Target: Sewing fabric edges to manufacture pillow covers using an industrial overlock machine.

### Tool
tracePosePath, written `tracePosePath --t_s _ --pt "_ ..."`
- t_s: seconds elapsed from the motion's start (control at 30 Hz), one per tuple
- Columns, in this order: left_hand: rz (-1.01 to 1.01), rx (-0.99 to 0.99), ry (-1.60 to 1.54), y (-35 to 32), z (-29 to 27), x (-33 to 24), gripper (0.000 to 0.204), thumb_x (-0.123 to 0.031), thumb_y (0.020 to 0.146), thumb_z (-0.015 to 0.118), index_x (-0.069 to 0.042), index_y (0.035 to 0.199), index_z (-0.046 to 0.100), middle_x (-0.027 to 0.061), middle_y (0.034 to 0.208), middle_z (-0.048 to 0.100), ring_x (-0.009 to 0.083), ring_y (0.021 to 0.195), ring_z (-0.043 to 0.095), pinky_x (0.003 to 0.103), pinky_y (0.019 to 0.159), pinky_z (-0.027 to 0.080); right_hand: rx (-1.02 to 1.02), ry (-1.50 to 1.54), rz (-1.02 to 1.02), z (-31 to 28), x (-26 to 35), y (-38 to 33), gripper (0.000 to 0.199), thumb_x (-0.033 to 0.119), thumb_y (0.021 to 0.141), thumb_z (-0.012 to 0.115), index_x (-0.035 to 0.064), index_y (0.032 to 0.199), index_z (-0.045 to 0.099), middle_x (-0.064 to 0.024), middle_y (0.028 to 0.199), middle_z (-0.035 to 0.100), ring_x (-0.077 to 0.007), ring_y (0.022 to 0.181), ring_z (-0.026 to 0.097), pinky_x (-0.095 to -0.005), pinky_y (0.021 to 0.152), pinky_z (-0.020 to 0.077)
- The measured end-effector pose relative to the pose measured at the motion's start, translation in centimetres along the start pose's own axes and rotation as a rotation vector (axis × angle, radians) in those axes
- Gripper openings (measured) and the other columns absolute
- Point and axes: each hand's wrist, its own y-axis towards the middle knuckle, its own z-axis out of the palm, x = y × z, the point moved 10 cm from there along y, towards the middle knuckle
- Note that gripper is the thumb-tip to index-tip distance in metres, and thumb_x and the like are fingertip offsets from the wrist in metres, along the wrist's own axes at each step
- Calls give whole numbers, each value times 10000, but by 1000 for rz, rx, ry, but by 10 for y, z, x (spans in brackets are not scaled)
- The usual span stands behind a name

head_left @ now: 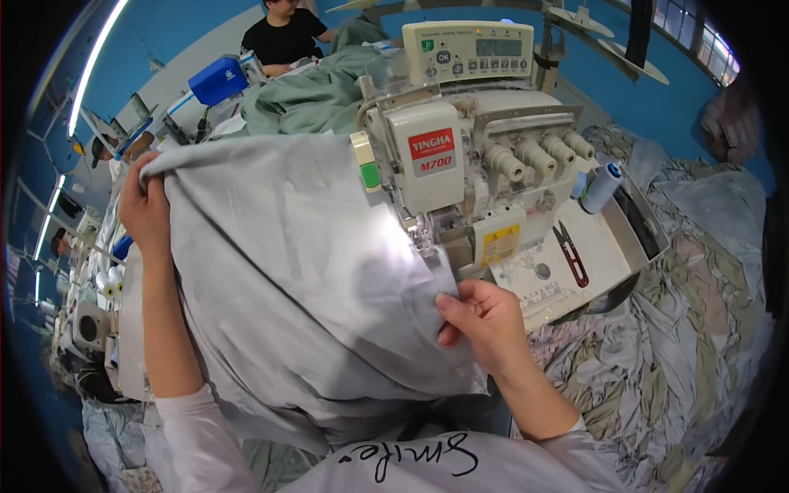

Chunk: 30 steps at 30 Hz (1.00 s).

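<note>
A large piece of light grey fabric [271, 238] spreads over the sewing table and hangs toward my lap. At its far left corner my left hand [144, 205] grips the edge, fingers curled round the cloth. My right hand [485, 320] pinches the near right edge between thumb and fingers, just in front of the needle area. Between the hands and to the right stands a white overlock sewing machine [423, 193], its lamp shining on the cloth. The fabric's right edge runs under the presser foot [422, 234], whose exact contact with the cloth is hard to make out.
Red-handled thread snips [573, 255] lie on the machine bed, near a blue thread cone [602, 187]. Heaped fabric [657, 361] fills the right side. Behind the machine lies green cloth [308, 94], with a person in a black shirt [283, 37] beyond. A control panel [470, 51] tops the machine.
</note>
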Motion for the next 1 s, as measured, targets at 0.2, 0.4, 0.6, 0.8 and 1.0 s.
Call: tracePosePath --t_s 0.2,0.4,0.6,0.8,1.0 --pt "72 18 10 45 32 5 204 -153 848 536 -153 1031 627 46 867 647 121 752 611 229 686 455 -44 64 2 -6 -7 0 196 89 790 661 -39 889 552 -30 610 576 -106 466 569 -218 425 464" --pt "76 78 87 96 57 18 223 -184 846 523 -176 1046 621 66 844 645 159 741 612 259 701 459 -32 -46 24 -4 -3 2 121 71 781 664 0 792 566 -15 557 546 -98 446 551 -214 412 446" --pt "245 30 135 152 79 13 240 -202 848 500 -181 1054 623 92 900 651 225 819 629 298 721 472 28 -158 86 -3 2 5 204 77 773 679 33 648 525 -9 548 542 -87 444 541 -198 401 406" --pt "25 -11 333 159 82 48 302 -297 847 507 -188 1118 581 110 974 637 285 880 608 349 766 466 54 -170 98 1 3 2 144 62 776 670 8 698 562 -33 578 571 -89 458 548 -199 415 421" --pt "-328 946 -160 -142 107 -3 647 -298 680 740 -22 1193 459 150 1078 552 238 930 564 331 761 457 19 -100 120 -14 -8 10 119 56 776 665 -27 757 582 -54 633 594 -104 491 572 -207 451 460"
